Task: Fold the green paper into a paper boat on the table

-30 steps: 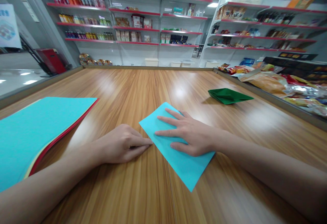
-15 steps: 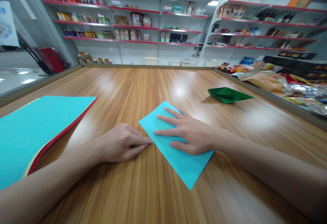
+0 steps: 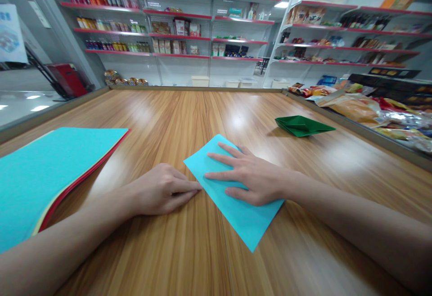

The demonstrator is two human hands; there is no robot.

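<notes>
A light-blue sheet of paper [image 3: 251,228], which looks folded into a rectangle, lies slanted on the wooden table. My right hand [image 3: 248,174] rests flat on it with the fingers spread. On the table to the left of the paper is my left hand [image 3: 165,188], its fingers curled and pressed together. Its index fingertip meets the paper's left edge, and no paper shows between the fingers. A dark-green folded paper boat [image 3: 302,126] sits farther back on the right. At the left lies a stack of coloured paper [image 3: 64,165], blue on top with yellow and red edges below.
The wood-grain table [image 3: 162,120] has a raised border [image 3: 195,88] along its far side. Packaged snacks [image 3: 357,107] are piled past the right border. Shelves [image 3: 178,37] of bottles and packets stand behind, and a red object [image 3: 67,80] is on the floor at left.
Both hands and the blue paper keep the same places. Only a very slight shift of the whole view shows.
</notes>
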